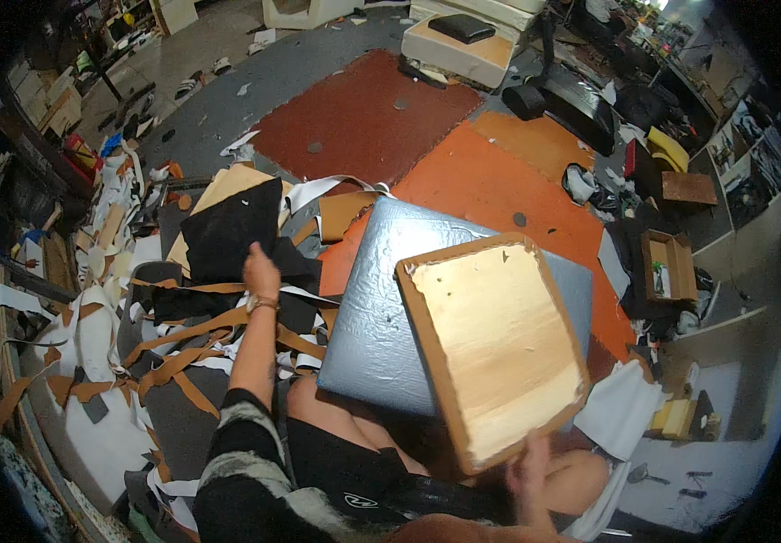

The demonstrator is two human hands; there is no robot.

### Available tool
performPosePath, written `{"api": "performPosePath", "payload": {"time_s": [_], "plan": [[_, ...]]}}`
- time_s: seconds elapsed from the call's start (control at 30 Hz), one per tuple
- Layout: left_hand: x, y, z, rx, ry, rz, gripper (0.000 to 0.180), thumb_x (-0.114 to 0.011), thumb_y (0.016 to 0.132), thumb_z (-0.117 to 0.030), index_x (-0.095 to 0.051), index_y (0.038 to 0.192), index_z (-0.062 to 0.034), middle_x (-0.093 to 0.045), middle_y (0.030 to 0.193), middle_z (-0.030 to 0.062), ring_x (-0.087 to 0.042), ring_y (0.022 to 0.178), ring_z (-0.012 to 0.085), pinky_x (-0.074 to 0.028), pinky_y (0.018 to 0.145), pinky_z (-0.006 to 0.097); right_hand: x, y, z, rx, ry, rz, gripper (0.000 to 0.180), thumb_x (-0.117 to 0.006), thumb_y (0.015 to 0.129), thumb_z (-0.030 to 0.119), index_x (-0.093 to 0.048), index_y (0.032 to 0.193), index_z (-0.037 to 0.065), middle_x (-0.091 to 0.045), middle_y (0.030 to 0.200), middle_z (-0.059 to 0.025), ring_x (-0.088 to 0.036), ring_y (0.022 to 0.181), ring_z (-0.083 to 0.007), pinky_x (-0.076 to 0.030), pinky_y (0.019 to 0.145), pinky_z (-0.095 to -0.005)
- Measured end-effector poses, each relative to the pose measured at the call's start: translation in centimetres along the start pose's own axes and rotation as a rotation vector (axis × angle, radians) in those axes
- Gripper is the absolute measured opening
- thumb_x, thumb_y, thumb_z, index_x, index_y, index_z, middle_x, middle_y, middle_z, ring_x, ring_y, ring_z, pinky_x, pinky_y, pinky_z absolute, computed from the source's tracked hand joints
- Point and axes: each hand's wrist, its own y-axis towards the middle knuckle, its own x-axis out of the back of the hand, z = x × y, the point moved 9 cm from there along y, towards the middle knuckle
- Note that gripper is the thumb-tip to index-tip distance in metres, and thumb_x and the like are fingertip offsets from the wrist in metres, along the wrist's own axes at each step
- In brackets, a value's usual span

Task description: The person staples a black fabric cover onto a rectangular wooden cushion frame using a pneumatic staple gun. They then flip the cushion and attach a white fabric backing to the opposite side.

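My left hand (262, 273) reaches out to the left, its fingers closed at the edge of a black fabric piece (235, 226). That fabric lies over a pale tan sheet (244, 179), among scraps. In front of me a rectangular panel (494, 330) with brown covering folded round its rim shows its pale, bare side. It lies at a slant over a silver-wrapped slab (377, 299), its near end above my lap. At the panel's near edge is my right hand (528, 469), slightly blurred, thumb against the rim; some of its fingers are hidden.
Brown strips (178, 371) and white offcuts pile up on my left. Orange sheet (449, 185) and dark red sheet (363, 113) cover the floor ahead. A cream foam block (458, 54) stands at the back. On the right are an open wooden box (669, 267) and white shelving (725, 362).
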Motion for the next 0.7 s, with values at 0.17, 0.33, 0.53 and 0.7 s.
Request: {"api": "performPosePath", "payload": {"time_s": [0.17,0.33,0.53,0.7], "plan": [[10.2,4.3,11.7,0.105,-0.117,-0.205,0.026,-0.068,0.092,-0.019,-0.078,0.105,0.0009,-0.077,0.102,0.0212,-0.073,0.099,0.0395,-0.056,0.086,0.048,1.2,5.7,11.9,-0.032,-0.286,0.109,0.049,-0.064,0.102,0.030,-0.054,0.140,0.000,-0.068,0.126,-0.0110,-0.067,0.114,-0.0244,-0.055,0.096,-0.0384],[18.9,6.7,5.6,0.171,-0.554,-0.270,0.038,-0.053,0.102,-0.022,-0.063,0.125,0.0063,-0.072,0.112,0.0205,-0.069,0.093,0.0351,-0.052,0.088,0.044,4.5,14.0,19.3,0.515,-0.991,0.145,0.058,-0.065,0.098,0.022,-0.052,0.152,0.003,-0.071,0.127,-0.0201,-0.068,0.116,-0.0295,-0.052,0.102,-0.0409],[29.2,-16.1,-23.0,-0.624,-0.594,0.618,0.023,-0.062,0.097,-0.002,-0.072,0.116,0.0032,-0.076,0.094,0.0058,-0.067,0.085,0.0124,-0.055,0.079,0.030,-18.6,-1.5,21.8,1.003,-1.115,0.432,0.100,-0.091,0.076,0.037,-0.042,0.157,0.003,-0.051,0.153,-0.0233,-0.042,0.147,-0.0386,-0.034,0.122,-0.0443],[32.9,-35.7,-34.5,-1.332,-0.183,1.004,0.029,-0.082,0.085,-0.013,-0.077,0.112,-0.0044,-0.077,0.105,0.0205,-0.077,0.097,0.0311,-0.059,0.086,0.038,-26.0,-15.3,18.5,1.206,-1.077,1.086,0.099,-0.087,0.077,0.026,-0.036,0.163,0.021,-0.060,0.144,-0.0206,-0.055,0.135,-0.0388,-0.031,0.121,-0.0524]]}}
